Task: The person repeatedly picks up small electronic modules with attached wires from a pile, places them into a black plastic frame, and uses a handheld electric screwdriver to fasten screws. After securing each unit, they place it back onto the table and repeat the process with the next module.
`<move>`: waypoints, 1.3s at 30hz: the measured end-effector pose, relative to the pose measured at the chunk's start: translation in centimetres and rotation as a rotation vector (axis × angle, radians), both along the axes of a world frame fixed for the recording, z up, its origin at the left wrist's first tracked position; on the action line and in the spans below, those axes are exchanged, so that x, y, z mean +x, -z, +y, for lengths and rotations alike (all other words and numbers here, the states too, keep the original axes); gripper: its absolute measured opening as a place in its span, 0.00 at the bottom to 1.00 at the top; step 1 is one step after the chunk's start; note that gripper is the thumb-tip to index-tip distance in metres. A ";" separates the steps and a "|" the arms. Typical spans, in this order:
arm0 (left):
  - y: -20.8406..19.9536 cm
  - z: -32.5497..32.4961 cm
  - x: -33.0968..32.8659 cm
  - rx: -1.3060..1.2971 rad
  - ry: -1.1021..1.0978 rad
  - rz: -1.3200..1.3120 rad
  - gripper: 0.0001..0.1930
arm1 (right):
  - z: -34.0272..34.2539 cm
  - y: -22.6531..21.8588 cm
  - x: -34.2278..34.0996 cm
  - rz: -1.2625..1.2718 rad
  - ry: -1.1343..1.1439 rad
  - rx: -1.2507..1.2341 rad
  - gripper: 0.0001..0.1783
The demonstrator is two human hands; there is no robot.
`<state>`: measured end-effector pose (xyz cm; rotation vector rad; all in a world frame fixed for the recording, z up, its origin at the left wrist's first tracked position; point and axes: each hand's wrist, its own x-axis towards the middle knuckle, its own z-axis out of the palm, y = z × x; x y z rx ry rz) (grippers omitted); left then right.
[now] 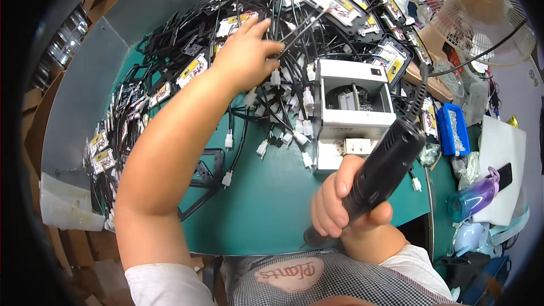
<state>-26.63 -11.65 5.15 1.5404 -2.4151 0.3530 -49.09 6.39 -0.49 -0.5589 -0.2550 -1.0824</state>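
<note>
My right hand [345,201] is wrapped round a black electric screwdriver [385,161], tilted with its tip low near the table's front edge and its coiled cord rising at the upper right. My left hand [243,54] reaches into the heap at the back, fingers spread, over a flat black module [232,24] with a white and yellow label. Whether the fingertips touch it I cannot tell. White plug connectors [297,136] on black cables hang from the heaped modules. A black plastic frame [209,178] lies on the green table, partly behind my left forearm.
A white screw feeder [354,116] stands right of the cables. Farther right are a blue tray [453,130] of small screws, a purple-teal bottle [476,195] and a fan [476,11]. More labelled modules [102,153] are piled at the left, by a grey partition [85,68].
</note>
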 end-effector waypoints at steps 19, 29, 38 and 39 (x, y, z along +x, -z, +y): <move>-1.3 18.8 22.4 0.204 -0.583 -0.005 0.17 | 1.2 2.1 3.7 0.177 -0.083 0.001 0.32; 2.2 14.6 26.1 0.264 -0.685 0.065 0.20 | 1.6 3.8 5.3 0.446 -0.176 0.056 0.27; 5.2 5.0 30.4 0.053 -0.859 0.176 0.31 | 1.2 4.3 5.3 0.440 -0.180 0.127 0.25; 5.6 4.3 31.2 0.093 -0.911 0.132 0.31 | 1.2 4.4 5.3 0.447 -0.197 0.137 0.25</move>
